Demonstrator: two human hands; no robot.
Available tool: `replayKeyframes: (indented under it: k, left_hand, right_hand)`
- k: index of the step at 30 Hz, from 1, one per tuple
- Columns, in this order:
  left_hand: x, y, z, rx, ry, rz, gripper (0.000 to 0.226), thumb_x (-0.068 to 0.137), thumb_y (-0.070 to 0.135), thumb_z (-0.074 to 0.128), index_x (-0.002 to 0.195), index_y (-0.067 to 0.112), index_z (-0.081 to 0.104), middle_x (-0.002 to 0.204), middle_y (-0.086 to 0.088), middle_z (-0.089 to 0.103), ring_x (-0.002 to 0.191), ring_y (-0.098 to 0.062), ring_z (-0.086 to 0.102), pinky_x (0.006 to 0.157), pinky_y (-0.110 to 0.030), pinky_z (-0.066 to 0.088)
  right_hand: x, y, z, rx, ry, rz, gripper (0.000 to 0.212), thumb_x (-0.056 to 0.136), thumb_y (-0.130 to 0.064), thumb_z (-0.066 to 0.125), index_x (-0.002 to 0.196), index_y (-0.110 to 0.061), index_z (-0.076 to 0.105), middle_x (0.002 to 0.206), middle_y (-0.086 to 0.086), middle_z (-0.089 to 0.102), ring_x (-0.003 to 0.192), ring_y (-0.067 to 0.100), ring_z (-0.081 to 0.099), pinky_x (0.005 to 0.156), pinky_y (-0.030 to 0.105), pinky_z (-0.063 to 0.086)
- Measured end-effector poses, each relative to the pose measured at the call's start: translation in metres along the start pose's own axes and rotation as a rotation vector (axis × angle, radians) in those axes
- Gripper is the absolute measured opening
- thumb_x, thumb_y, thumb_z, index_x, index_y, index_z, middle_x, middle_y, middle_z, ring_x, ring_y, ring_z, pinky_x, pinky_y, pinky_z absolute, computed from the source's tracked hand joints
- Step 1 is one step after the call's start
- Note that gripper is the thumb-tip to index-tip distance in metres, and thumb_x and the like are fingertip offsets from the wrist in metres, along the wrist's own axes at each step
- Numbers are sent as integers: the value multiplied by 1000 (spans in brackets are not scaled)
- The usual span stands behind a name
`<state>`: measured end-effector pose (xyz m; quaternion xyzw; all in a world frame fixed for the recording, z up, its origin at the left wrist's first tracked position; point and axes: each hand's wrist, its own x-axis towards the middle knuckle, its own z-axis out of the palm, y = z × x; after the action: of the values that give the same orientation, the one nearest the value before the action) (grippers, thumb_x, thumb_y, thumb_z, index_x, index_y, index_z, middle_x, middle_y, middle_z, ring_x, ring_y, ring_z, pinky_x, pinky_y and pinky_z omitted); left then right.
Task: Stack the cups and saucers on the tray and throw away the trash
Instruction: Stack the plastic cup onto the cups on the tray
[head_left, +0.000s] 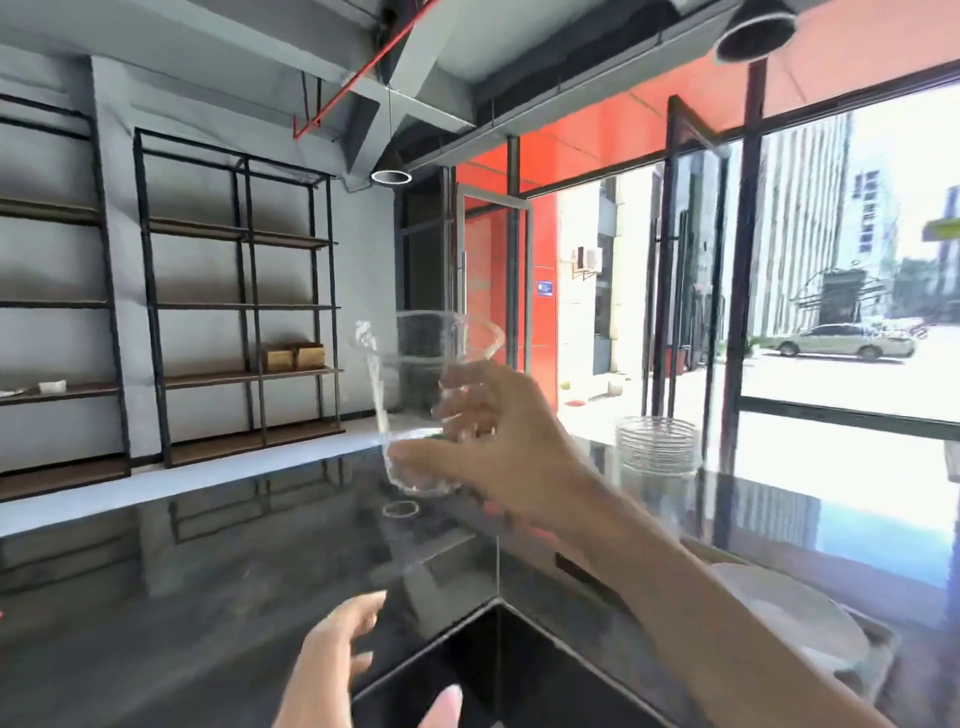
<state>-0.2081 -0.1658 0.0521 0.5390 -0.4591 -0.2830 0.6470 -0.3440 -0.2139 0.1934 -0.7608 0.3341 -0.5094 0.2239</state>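
Note:
My right hand (498, 441) is raised above the dark glossy counter (182, 597) and is shut on a clear plastic cup (415, 395), gripped near its base and tilted to the left. A stack of clear plastic cups (657, 447) stands on the counter further right, apart from the held cup. White saucers (789, 618) lie on a tray (878, 639) at the right edge, partly hidden by my right forearm. My left hand (332, 670) hovers low at the bottom centre, fingers spread, holding nothing.
A dark opening (483, 670) sits in the counter's corner below my hands. Black metal shelves (244, 306) line the grey back wall, with small boxes (293, 356) on one. Glass doors and large windows (852, 270) are on the right.

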Motion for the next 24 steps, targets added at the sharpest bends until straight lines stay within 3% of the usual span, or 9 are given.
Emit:
replayKeyframes:
  k: [2, 3, 5, 7, 12, 17, 21, 24]
  left_hand:
    - [-12, 1, 39, 149, -86, 277, 85, 39, 52, 75, 119, 33, 53, 124, 14, 56, 116, 0, 54, 91, -17, 45]
    - [-12, -3, 64, 147, -152, 305, 96, 45, 55, 77, 131, 32, 43, 133, 15, 51, 121, 3, 49, 95, -16, 42]
    - [-3, -5, 106, 71, -228, 233, 111, 57, 49, 84, 148, 29, 23, 149, 10, 37, 132, -2, 38, 106, -22, 32]
    - [7, -1, 140, 65, -278, 224, 119, 60, 47, 86, 152, 30, 12, 157, 7, 25, 140, -8, 29, 111, -27, 27]
    - [16, -9, 193, 59, -345, 176, 141, 41, 66, 81, 152, 33, 1, 163, 0, 14, 147, -17, 21, 118, -42, 26]
    - [26, -17, 216, 98, -408, 163, 141, 39, 67, 77, 152, 34, -1, 164, -2, 14, 146, -19, 23, 115, -42, 26]
    - [42, -13, 232, 120, -440, 174, 130, 50, 57, 82, 151, 33, 3, 161, -6, 23, 144, -22, 30, 115, -45, 30]
    - [55, -10, 251, 117, -451, 176, 121, 60, 45, 86, 151, 28, 9, 157, -7, 32, 137, -20, 39, 107, -36, 33]
  right_hand:
    - [9, 2, -47, -71, 65, -29, 69, 45, -62, 80, 103, -32, 59, 91, -14, 68, 83, 0, 67, 75, 25, 57]
    - [11, 6, -71, -106, 88, -20, 68, 49, -61, 81, 105, -29, 58, 92, -13, 67, 84, 3, 67, 74, 27, 57]
    - [11, 24, -110, -155, 134, 20, 69, 58, -56, 83, 112, -22, 55, 97, -8, 67, 89, 8, 67, 76, 30, 57]
    - [7, 50, -138, -175, 192, 70, 67, 63, -52, 83, 113, -18, 54, 102, -4, 67, 95, 11, 66, 81, 32, 55]
    - [-11, 117, -161, -165, 205, 231, 67, 67, -49, 81, 116, -12, 54, 109, 4, 67, 103, 19, 64, 90, 41, 54]
    - [-13, 130, -155, -262, 215, 179, 73, 61, -63, 75, 117, -23, 51, 103, -11, 64, 95, 9, 60, 65, 15, 40]
    - [-11, 128, -157, -319, 264, 161, 72, 61, -65, 75, 113, -21, 52, 96, -8, 65, 87, 6, 62, 60, 16, 42]
    - [-10, 124, -160, -338, 324, 154, 69, 63, -65, 75, 109, -17, 55, 88, -3, 68, 80, 11, 66, 61, 24, 50]
